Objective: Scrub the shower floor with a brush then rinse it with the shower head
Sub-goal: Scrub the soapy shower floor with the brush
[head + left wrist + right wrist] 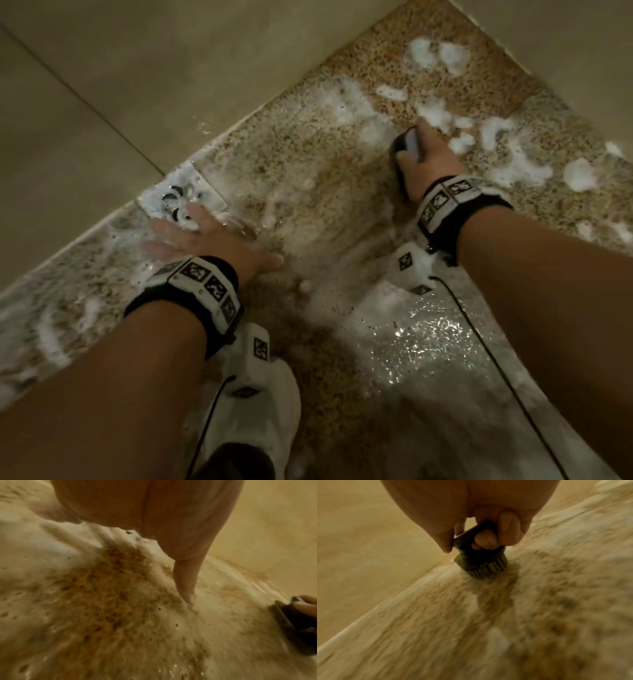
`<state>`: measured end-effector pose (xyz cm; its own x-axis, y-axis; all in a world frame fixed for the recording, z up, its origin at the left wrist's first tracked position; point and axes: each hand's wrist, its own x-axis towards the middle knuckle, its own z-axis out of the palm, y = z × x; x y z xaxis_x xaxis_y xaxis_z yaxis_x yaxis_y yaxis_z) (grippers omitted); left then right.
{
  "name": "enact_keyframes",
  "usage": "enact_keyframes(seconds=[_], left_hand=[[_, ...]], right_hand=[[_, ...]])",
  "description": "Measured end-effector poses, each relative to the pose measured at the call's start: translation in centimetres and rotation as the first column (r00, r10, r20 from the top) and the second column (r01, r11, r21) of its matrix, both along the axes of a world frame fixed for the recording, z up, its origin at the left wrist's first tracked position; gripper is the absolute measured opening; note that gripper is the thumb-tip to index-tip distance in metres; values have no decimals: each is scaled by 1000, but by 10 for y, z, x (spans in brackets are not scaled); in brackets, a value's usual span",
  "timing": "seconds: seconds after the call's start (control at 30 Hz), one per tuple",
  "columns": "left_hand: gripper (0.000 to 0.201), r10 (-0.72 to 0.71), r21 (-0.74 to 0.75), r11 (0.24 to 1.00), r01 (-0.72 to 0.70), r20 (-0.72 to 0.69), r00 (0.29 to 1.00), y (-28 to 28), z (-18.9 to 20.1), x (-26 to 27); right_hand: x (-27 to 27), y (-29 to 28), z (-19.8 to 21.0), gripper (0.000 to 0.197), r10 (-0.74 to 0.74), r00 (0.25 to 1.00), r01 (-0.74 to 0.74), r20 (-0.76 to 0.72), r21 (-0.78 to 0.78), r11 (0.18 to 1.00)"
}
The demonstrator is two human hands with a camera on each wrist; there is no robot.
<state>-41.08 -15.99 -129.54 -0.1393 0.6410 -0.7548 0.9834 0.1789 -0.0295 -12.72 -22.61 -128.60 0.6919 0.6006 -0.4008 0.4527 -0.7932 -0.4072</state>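
Note:
The speckled brown shower floor (308, 164) is wet and covered with patches of white foam (513, 150). My right hand (423, 154) grips a dark scrub brush (406, 144) by its handle, and the bristles (488, 568) press on the floor (539, 601) near the wall edge. My left hand (205, 240) lies flat on the wet floor with fingers spread, just below the drain (181, 202). In the left wrist view its thumb (187, 585) touches the soapy floor (111, 595), and the brush (289, 616) shows at the right edge. No shower head is in view.
Beige tiled walls (137, 85) meet the floor along a diagonal edge at the left and at the far right (589, 44). A metal drain cover sits against the left wall, partly under foam. Water glistens on the floor (428, 342) between my forearms. Black cables (486, 353) run from both wrist cameras.

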Motion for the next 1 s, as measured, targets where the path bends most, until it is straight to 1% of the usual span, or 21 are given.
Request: enact_keyframes(seconds=[0.07,0.13,0.17,0.23,0.27,0.3,0.33,0.37,0.43,0.47,0.5,0.53,0.6,0.67,0.73,0.8,0.83,0.87,0.9,0.93,1.0], left_hand=[[165,55,-19,998,-55,16,998,6,-7,-9],[169,67,-29,997,-67,17,998,2,-15,-12],[170,74,-25,997,-73,25,997,-2,-19,-13],[168,99,-6,995,-99,44,994,-7,-23,-12],[167,104,1,995,-104,53,993,-8,-23,-11],[166,106,2,994,-106,62,992,-7,-23,-11],[166,107,-4,994,-107,76,991,-6,-22,-11],[167,111,-14,994,-110,92,990,-5,-23,-13],[169,115,-33,993,-112,112,987,-6,-23,-14],[169,115,-34,993,-112,114,987,-6,-23,-14],[170,116,-31,993,-113,116,987,-6,-24,-14],[170,121,-33,993,-118,118,986,-5,-24,-14],[169,119,-54,992,-113,117,986,-4,-21,-14],[169,115,-70,992,-108,101,988,-4,-19,-14],[164,116,-53,992,-112,88,989,-5,-18,-11],[154,126,6,992,-127,86,988,-6,-18,-5],[151,127,16,992,-128,77,989,-7,-18,-4],[152,130,5,991,-130,68,989,-6,-20,-4],[156,133,-20,991,-132,67,989,-4,-19,-4],[160,131,-44,991,-128,71,989,-3,-19,-6],[163,112,-66,992,-106,81,990,-2,-18,-12]], right_hand=[[-12,7,2,62,-1,1000,1,17,2,1000],[-51,16,-4,62,188,982,-187,-8,45,981],[-76,19,-7,62,335,942,-332,-35,67,941],[-119,21,-12,62,627,775,-626,-73,44,779],[-127,21,-15,64,705,703,-706,-93,18,708],[-122,24,-17,65,731,676,-733,-99,16,680],[-108,27,-18,65,711,698,-713,-87,17,701],[-87,33,-18,65,649,758,-650,-65,4,760],[-38,40,-9,63,380,925,-379,24,-38,925],[-16,41,-3,63,215,974,-210,74,-66,975],[-2,41,3,63,83,992,-74,99,-90,993],[2,38,7,63,9,995,2,104,-103,995],[-17,33,9,65,54,994,-47,95,-70,996],[-59,26,8,66,230,973,-230,-31,9,973],[-108,17,3,68,490,856,-490,-165,41,871],[-141,15,0,69,688,694,-704,-214,3,711],[-143,17,-2,69,736,645,-753,-206,-8,658],[-139,22,-6,69,748,638,-760,-185,3,650],[-128,29,-9,68,717,678,-723,-160,26,690],[-115,35,-10,67,639,756,-641,-145,39,767],[-96,48,-11,67,417,901,-418,-118,21,908]])
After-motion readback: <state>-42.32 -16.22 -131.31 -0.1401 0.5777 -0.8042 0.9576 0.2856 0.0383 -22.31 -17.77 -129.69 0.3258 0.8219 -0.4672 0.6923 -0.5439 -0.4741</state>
